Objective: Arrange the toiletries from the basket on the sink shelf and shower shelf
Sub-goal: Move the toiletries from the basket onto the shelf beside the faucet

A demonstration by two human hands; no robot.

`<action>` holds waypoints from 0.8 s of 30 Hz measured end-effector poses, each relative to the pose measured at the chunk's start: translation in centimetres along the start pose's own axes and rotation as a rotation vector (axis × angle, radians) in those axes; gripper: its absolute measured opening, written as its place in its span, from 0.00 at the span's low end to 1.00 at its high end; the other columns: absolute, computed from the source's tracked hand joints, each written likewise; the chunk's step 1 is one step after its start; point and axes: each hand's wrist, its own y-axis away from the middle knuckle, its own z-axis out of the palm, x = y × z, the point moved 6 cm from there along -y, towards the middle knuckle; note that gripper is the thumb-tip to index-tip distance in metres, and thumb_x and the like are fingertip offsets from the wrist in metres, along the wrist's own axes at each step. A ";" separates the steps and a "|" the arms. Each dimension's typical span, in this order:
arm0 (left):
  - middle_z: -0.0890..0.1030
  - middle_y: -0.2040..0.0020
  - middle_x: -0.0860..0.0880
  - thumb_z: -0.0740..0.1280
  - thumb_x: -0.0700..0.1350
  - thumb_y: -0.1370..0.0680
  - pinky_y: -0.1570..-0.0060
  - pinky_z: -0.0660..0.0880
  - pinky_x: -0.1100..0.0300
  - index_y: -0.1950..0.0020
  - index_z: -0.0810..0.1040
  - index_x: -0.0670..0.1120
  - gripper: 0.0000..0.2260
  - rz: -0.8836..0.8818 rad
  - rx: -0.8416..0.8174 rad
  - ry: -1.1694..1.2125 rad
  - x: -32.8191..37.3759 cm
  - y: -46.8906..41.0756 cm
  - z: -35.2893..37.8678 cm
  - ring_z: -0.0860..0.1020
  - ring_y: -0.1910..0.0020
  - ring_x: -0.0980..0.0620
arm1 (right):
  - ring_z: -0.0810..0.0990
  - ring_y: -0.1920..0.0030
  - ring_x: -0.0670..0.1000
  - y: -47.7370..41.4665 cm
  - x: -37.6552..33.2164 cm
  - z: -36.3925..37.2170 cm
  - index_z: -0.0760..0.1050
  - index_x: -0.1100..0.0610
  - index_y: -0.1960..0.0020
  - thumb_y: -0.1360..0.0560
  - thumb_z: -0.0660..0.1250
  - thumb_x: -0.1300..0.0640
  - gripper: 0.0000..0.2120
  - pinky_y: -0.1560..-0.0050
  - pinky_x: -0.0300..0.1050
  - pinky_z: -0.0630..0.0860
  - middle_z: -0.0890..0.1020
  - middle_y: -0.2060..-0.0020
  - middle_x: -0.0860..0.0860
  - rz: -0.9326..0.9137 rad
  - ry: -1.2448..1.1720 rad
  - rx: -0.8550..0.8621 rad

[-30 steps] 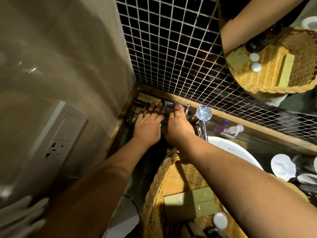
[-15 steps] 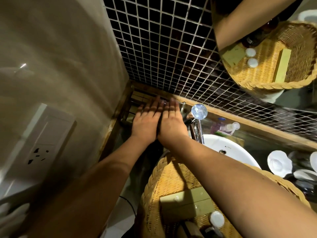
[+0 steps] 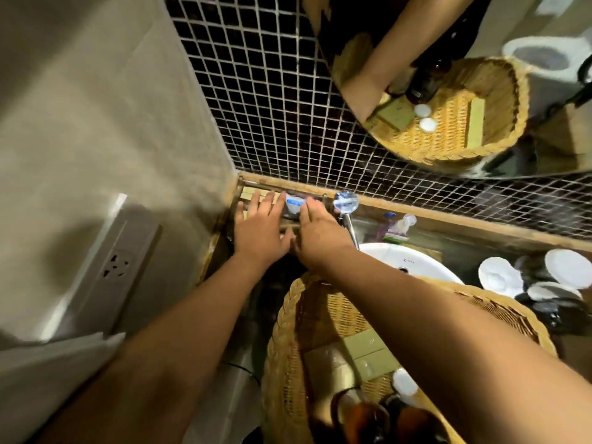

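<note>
Basket (image 3: 288,315) nearest, below wrists – green soap boxes (image 3: 365,350), white caps, brown bottles left inside. Left hand (image 3: 259,232) & right hand (image 3: 315,235) both flat, fingers spread, gripping nothing, resting on items on sink shelf (image 3: 256,182). Blue-white pack (image 3: 294,204) shows btwn fingertips. Risk: hard nudge knocks pack off shelf edge, or right hand bumps tap (image 3: 345,202) just beside it.

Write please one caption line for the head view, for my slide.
Both hands, left and right, flat over items on the corner shelf; wicker basket below.
</note>
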 end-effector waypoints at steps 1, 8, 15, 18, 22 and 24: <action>0.61 0.20 0.49 0.60 0.63 0.24 0.26 0.55 0.40 0.19 0.55 0.53 0.35 0.002 0.010 0.003 0.3 0.3 -0.6 0.55 0.21 0.44 | 0.44 0.21 0.56 1.0 0.2 -0.4 0.43 0.63 0.20 0.17 0.52 0.47 0.34 0.24 0.48 0.46 0.44 0.20 0.58 -0.004 0.005 0.025; 0.60 0.20 0.47 0.56 0.62 0.21 0.25 0.54 0.40 0.20 0.58 0.51 0.32 0.043 0.086 0.006 3.6 5.0 -4.5 0.57 0.21 0.44 | 0.47 0.21 0.56 8.9 2.2 -1.8 0.45 0.63 0.20 0.19 0.56 0.44 0.37 0.24 0.49 0.49 0.48 0.20 0.58 -0.015 0.004 0.156; 0.65 0.22 0.46 0.59 0.61 0.22 0.27 0.58 0.42 0.22 0.64 0.50 0.30 0.165 0.142 0.000 7.9 10.3 -4.2 0.60 0.23 0.45 | 0.44 0.21 0.55 14.5 6.0 0.9 0.42 0.62 0.20 0.18 0.54 0.42 0.37 0.23 0.49 0.46 0.44 0.20 0.57 -0.064 0.092 0.094; 0.66 0.23 0.46 0.58 0.60 0.22 0.25 0.56 0.43 0.22 0.65 0.51 0.29 0.325 0.156 -0.013 10.1 12.8 -2.4 0.60 0.23 0.45 | 0.44 0.21 0.53 16.3 8.4 3.5 0.42 0.58 0.19 0.18 0.54 0.42 0.37 0.24 0.49 0.48 0.43 0.20 0.53 -0.101 0.055 0.055; 0.63 0.21 0.46 0.54 0.63 0.21 0.24 0.46 0.43 0.20 0.61 0.51 0.31 0.556 -0.078 -0.121 13.1 16.5 2.6 0.55 0.21 0.44 | 0.46 0.21 0.55 18.2 11.0 8.4 0.43 0.54 0.19 0.17 0.57 0.46 0.35 0.27 0.45 0.42 0.44 0.20 0.52 -0.215 0.079 -0.090; 0.59 0.20 0.46 0.53 0.66 0.21 0.24 0.43 0.44 0.19 0.57 0.52 0.33 0.579 -0.200 -0.163 13.6 17.7 4.8 0.52 0.21 0.44 | 0.48 0.21 0.54 18.7 11.6 10.3 0.46 0.50 0.19 0.18 0.62 0.52 0.35 0.27 0.43 0.43 0.46 0.20 0.50 -0.295 0.079 -0.133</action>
